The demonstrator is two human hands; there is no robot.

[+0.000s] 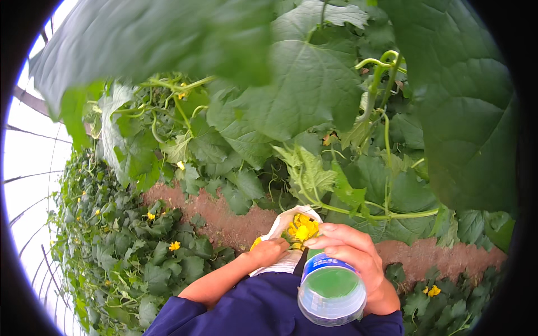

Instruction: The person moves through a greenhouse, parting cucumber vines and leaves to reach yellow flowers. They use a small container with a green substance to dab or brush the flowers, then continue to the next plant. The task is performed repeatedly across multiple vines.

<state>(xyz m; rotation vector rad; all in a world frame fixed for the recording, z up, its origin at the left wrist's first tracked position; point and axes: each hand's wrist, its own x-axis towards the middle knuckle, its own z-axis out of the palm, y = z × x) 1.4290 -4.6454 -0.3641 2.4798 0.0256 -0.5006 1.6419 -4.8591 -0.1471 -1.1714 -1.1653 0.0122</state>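
My right hand grips a clear plastic container with a blue band bearing writing. Green shows through its round end, which faces up toward me. Just left of it, against my front, a white bag gapes, and several yellow blossoms lie in its mouth. My left hand rests at the bag's near left rim. Its fingertips reach toward the blossoms; whether they pinch anything is hidden. Another bit of yellow petal shows beyond the left wrist.
Large vine leaves hang close overhead and in front. A green stem crosses just beyond my right hand. Bare reddish soil runs between rows of leafy plants with yellow flowers. A greenhouse frame curves at the left.
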